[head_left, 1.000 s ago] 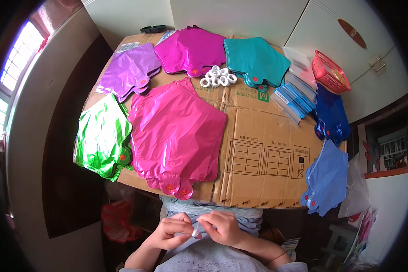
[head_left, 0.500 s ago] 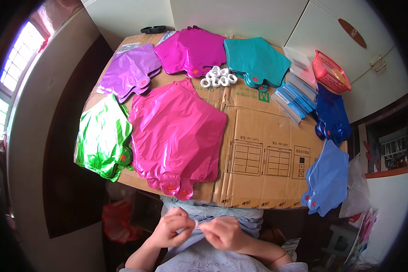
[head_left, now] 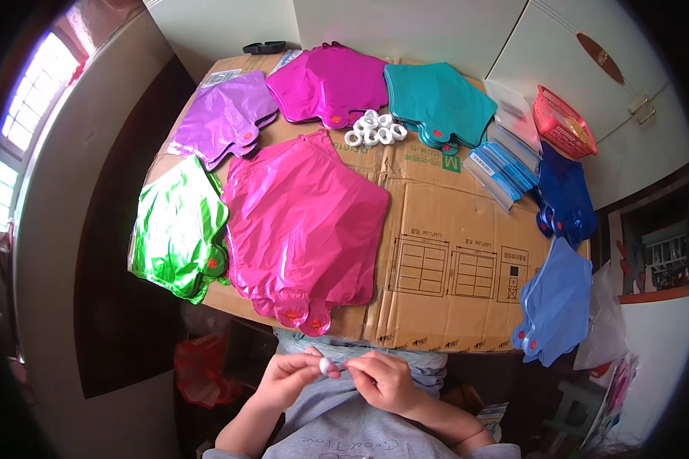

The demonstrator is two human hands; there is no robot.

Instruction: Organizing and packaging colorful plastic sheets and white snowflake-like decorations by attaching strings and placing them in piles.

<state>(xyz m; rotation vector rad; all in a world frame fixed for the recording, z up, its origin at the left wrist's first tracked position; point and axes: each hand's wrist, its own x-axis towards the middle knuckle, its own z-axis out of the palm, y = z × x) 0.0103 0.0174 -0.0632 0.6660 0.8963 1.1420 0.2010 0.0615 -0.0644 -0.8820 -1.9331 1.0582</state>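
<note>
Two bare hands meet close to the person's chest, below the near edge of the flattened brown cardboard sheet [head_left: 436, 229] that covers the table. The left hand [head_left: 291, 376] has its fingers curled in, thumb and forefinger pinched on a small white roll of tape [head_left: 325, 366]; the right hand [head_left: 379, 379] is likewise curled, its fingertips drawn together just beside the roll, seemingly on a thin strip coming off it, though that strip is too small to be sure of. The roll sits between the two hands, off the cardboard and just past its near edge. On the cardboard, nearest that edge, lies a large flat pink foil balloon [head_left: 302, 229], with a crinkled green foil balloon [head_left: 177, 229] touching its left side. Toward the far edge lie a purple foil balloon [head_left: 226, 118], a magenta foil balloon [head_left: 333, 80] and a teal foil balloon [head_left: 436, 103], and a cluster of small white tape rolls [head_left: 375, 128] rests between the magenta and teal ones. At the right edge of the cardboard are a stack of clear blue-edged plastic sleeves [head_left: 501, 168], a dark blue foil balloon [head_left: 566, 199] and a lighter blue foil balloon [head_left: 556, 302] hanging over the corner. A red plastic basket [head_left: 563, 122] stands beyond the right edge.
</note>
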